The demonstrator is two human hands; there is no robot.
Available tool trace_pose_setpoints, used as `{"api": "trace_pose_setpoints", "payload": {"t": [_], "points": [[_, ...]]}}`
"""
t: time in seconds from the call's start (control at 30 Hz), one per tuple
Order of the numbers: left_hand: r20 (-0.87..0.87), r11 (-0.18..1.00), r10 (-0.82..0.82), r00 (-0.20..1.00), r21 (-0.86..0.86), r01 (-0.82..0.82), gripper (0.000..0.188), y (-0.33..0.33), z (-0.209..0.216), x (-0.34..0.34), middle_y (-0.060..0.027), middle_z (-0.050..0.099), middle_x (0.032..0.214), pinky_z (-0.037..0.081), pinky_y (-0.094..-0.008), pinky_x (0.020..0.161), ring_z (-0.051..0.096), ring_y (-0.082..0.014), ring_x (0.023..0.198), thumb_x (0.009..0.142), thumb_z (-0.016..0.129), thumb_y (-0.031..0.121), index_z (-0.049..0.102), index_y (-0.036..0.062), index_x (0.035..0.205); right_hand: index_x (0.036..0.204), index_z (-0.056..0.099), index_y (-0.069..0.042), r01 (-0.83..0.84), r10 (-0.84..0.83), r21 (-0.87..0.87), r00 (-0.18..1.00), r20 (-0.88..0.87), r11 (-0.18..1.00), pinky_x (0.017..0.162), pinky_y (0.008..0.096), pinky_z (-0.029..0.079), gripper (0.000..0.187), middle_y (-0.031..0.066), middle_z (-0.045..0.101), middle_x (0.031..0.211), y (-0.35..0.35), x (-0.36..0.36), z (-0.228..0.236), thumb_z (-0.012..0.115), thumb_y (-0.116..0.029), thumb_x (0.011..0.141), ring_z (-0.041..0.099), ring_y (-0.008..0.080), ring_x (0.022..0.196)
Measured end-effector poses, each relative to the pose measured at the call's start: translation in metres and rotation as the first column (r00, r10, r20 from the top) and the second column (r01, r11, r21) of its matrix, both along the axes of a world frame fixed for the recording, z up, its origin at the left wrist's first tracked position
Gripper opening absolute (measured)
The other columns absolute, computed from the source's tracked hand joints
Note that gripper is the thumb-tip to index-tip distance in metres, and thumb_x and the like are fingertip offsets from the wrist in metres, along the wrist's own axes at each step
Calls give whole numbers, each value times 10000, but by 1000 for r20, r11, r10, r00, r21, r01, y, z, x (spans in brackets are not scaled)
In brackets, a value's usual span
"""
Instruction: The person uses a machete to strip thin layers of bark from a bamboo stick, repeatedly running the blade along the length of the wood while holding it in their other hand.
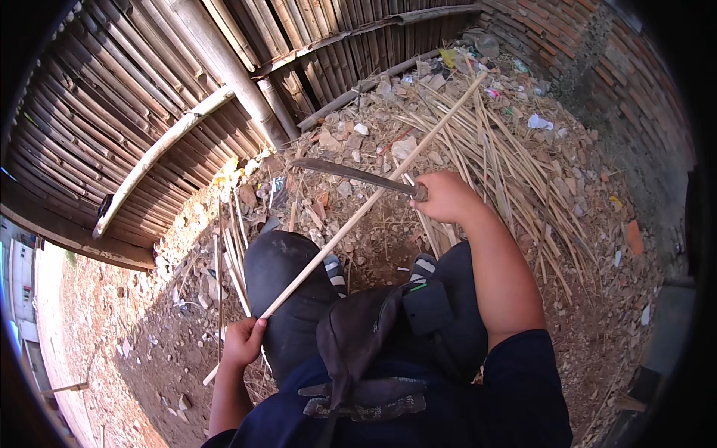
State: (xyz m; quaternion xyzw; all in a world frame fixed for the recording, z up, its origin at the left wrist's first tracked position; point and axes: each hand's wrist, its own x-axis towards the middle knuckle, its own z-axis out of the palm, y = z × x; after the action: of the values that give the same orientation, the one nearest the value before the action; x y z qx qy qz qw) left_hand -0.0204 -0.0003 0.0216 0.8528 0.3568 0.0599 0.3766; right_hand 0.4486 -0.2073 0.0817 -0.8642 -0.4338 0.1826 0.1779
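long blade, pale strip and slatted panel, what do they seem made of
The long blade looks like metal, probably steel: thin, flat and dark with a dull finish. The pale strip seems to be bamboo or wood, straight, matte and light tan. The slatted panel is likely bamboo, weathered brown, its slats long and narrow.

Got stick (317, 257) slanting fwd-R from L hand (243, 342), reaching over stick pile (515, 179) on grnd (160, 366). Got knife (343, 172) in R hand (448, 198), crossing stick, pointing L. See bamboo wall (82, 127) fwd-L, brick wall (620, 89) fwd-R.
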Motion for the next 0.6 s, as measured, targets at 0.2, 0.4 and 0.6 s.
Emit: {"api": "trace_pose_setpoints", "payload": {"t": [0.2, 0.4, 0.6], "points": [[-15, 999, -9, 1000, 37, 9, 499, 1, 0, 1, -111, 475, 514, 367, -378, 487, 438, -165, 485, 1006, 614, 334, 545, -7, 649, 995, 738, -80, 42, -43, 46, 998, 36, 998, 830, 469, 528, 315, 190, 712, 944, -5, 16, -7, 785, -311, 786, 675, 389, 931], [-30, 999, 1, 1000, 36, 0, 499, 0, 0, 1, -109, 472, 510, 370, -380, 487, 440, -167, 481, 1004, 616, 336, 541, -4, 648, 1032, 723, -55, 138, -138, 23, 990, -7, 990, 842, 462, 531, 366, 203, 709, 966, -6, 18, -6, 781, -327, 794, 674, 392, 952], [-7, 1000, 6, 1000, 13, -6, 502, 1, -5, 0, -89, 467, 510, 362, -372, 485, 430, -143, 492, 1005, 622, 333, 531, -2, 642, 1083, 712, -12, -10, -5, 135, 994, 110, 991, 829, 464, 527, 430, 259, 694, 938, -4, 10, -15, 796, -320, 795, 673, 419, 917]]}}
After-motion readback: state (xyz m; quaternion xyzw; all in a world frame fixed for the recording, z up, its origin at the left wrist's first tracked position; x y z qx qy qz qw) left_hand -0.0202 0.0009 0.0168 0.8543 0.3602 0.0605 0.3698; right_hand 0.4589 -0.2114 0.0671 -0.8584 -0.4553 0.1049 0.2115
